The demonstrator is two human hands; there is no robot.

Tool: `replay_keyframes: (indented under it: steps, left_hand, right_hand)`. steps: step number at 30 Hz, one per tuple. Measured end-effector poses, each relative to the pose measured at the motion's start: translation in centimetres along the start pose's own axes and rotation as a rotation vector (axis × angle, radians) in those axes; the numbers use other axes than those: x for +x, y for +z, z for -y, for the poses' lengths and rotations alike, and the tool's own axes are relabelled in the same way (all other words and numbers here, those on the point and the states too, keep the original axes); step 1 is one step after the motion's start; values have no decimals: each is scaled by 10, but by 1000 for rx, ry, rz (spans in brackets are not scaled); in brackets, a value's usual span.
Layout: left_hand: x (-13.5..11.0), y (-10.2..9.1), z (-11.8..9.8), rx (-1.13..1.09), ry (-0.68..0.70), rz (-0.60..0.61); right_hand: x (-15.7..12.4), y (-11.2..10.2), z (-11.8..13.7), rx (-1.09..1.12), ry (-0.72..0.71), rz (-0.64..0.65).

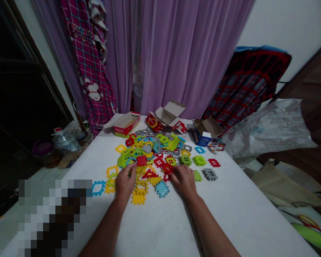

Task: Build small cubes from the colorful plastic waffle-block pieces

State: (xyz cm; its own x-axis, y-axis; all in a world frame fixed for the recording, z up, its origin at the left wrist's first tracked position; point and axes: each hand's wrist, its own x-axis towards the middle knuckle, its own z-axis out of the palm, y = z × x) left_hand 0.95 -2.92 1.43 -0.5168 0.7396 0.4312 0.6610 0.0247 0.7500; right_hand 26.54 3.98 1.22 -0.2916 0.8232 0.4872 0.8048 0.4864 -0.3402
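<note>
On the white table lies a mixed heap of notched plastic interlocking pieces in green, yellow, red, blue and grey. My left hand (pixel 125 180) is at its near left, thumb and fingers curled together; whatever lies between the tips is hidden. Just beyond those fingertips is a solid red square piece (pixel 141 160). On the other side, my right hand (pixel 184 180) has its bent fingers closed at the edge of a red window-shaped piece (pixel 167 169). Between the hands lie a yellow piece (pixel 138 197) and a light blue square (pixel 162 189).
Right of the heap sit a grey stack (pixel 210 174), green stacks (pixel 199 160) and a red piece (pixel 214 162). Opened cartons stand behind: red-green (pixel 127 125), red (pixel 155 122) and blue (pixel 202 137). A blue frame piece (pixel 98 188) lies left, beside a pixelated patch.
</note>
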Motion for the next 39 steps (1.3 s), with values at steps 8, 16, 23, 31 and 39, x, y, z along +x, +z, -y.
replay_keyframes:
  steps: [8,16,23,31,39]
  left_hand:
    - [1,-1,0,4,15,16]
    - [1,-1,2,10,19,18]
    - [1,0,2,13,23,8]
    - [1,-1,1,13,18,26]
    - [0,-1,2,16,18,33]
  right_hand:
    - [2,1,3,-51,59,17]
    - [6,-4,3,-193,197,13]
    - [1,-7,-2,-204,238,-19]
    - [3,0,6,-180,162,-38]
    - [16,3,19,-226,235,65]
